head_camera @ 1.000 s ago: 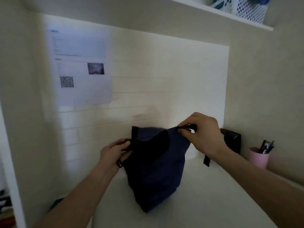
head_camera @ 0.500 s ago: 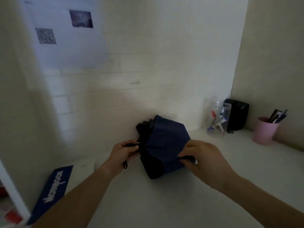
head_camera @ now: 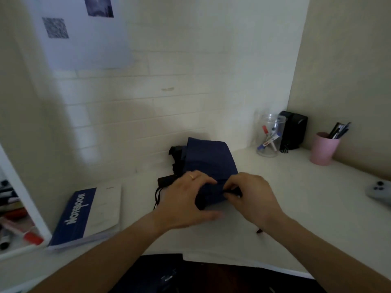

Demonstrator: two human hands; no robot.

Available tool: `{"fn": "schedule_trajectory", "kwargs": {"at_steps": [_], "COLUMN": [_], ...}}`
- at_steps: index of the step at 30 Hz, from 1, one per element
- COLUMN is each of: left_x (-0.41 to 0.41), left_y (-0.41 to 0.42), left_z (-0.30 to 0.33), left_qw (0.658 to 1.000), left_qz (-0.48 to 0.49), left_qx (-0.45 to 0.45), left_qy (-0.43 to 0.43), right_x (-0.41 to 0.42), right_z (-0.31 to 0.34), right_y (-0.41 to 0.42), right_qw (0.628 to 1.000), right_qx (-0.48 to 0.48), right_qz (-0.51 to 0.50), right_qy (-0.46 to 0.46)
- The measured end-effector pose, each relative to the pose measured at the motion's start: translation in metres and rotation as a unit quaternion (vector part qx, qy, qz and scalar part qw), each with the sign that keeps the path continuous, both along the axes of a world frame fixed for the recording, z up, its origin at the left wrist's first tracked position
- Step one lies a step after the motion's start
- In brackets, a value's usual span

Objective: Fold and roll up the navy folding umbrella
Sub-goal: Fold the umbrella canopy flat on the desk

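The navy folding umbrella (head_camera: 208, 160) lies collapsed on the white desk (head_camera: 317, 208), its loose canopy bunched toward the back wall. Its black handle (head_camera: 166, 180) with a wrist cord pokes out to the left. My left hand (head_camera: 185, 203) curls over the near end of the umbrella and grips the fabric. My right hand (head_camera: 251, 197) pinches a black strap or canopy edge at the umbrella's near right side. Both hands almost touch each other.
A blue and white notebook (head_camera: 88, 214) lies at the left. At the back right stand a clear jar of markers (head_camera: 268, 137), a black box (head_camera: 293, 130) and a pink pen cup (head_camera: 323, 148). A grey controller (head_camera: 379, 191) sits at the right edge.
The umbrella came down from held up in the air onto the desk. Both hands moved together at its near end; the view tilted downward.
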State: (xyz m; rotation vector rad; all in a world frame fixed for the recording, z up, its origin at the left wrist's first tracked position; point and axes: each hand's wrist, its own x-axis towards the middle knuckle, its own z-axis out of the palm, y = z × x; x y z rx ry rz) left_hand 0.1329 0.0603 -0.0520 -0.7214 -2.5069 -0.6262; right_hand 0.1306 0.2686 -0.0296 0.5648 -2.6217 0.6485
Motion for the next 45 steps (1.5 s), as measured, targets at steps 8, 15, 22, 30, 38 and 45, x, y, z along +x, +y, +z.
{"fn": "schedule_trajectory", "kwargs": {"at_steps": [8,15,22,30,38,45], "left_x": [0.030,0.059,0.067,0.026,-0.003,-0.013], "left_y": [0.000,-0.011,-0.017,-0.001,-0.025,-0.027], "left_z": [-0.033,-0.060,-0.034,-0.057,-0.078,-0.068], "left_qw": [0.979,0.982,0.980,0.990,0.959,0.954], "left_qz": [0.014,0.009,0.013,0.085,0.042,0.000], "left_qx": [-0.162,-0.175,-0.182,-0.097,-0.212,-0.232], "left_qy": [0.125,0.075,-0.077,-0.056,-0.185,-0.192], "right_x": [0.052,0.108,0.110,-0.009,-0.029,-0.016], "right_z": [-0.007,-0.071,-0.074,-0.052,-0.080,-0.077], "right_y": [0.027,0.028,0.031,0.010,0.020,0.024], "right_qw": [0.992,0.991,0.987,0.989,0.948,0.948], "right_qx": [-0.096,-0.083,-0.110,-0.005,0.228,0.241], "right_qz": [-0.014,0.001,0.080,0.125,0.114,0.054], "right_qy": [-0.080,-0.108,-0.082,-0.072,-0.192,-0.203]}}
